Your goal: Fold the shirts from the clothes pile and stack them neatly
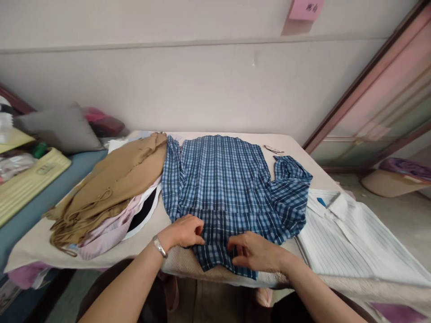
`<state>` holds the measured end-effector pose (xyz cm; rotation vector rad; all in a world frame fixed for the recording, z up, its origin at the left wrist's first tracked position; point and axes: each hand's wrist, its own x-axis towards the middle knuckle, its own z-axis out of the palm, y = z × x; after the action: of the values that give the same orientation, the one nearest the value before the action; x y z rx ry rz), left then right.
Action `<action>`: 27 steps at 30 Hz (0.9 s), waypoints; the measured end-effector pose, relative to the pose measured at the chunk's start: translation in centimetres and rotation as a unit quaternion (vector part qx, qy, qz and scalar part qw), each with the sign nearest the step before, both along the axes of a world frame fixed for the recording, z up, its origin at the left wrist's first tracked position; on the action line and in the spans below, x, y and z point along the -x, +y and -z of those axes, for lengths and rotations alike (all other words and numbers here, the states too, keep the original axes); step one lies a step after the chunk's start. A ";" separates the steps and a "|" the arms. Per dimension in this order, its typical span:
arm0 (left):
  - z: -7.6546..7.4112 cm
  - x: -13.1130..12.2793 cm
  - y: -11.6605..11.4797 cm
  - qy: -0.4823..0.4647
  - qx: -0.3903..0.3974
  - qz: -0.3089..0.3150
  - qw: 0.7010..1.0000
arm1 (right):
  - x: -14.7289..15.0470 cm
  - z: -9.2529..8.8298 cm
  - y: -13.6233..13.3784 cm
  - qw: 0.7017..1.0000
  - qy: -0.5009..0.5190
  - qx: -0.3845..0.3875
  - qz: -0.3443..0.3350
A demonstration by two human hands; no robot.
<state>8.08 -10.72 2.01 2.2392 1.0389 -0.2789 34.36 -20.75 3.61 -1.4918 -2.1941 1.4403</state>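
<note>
A blue plaid shirt lies spread on the covered table, its collar end towards me. Its left sleeve runs along the body, and the right sleeve is folded out to the side. My left hand rests at the left of the collar, fingers curled and a gap between thumb and forefinger. At the collar's right side is my right hand, fingers bent over the cloth and thumb apart from them. Neither hand shows a clear grip on the fabric. A silver bracelet circles my left wrist.
A brown garment with drawstrings lies heaped over pink and white clothes at left. A folded white striped shirt lies at right. Glasses rest near the back edge of the table. A grey cushion leans at the wall.
</note>
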 end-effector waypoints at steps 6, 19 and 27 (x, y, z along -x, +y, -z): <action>-1.1 2.5 1.7 0.086 -0.124 -0.147 0.978 | 0.4 0.8 0.3 0.998 -0.047 -0.035 0.030; -1.6 4.0 1.9 0.123 -0.181 -0.372 0.902 | 9.2 -2.3 19.5 0.968 -0.004 -0.158 0.193; -1.0 4.3 2.3 0.126 -0.120 -0.356 0.918 | 22.3 -1.6 37.2 0.929 -0.001 -0.162 0.332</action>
<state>3.74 -8.45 2.99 1.8856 2.0347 -0.1204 12.08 16.46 5.25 -1.8373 -1.5638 0.8090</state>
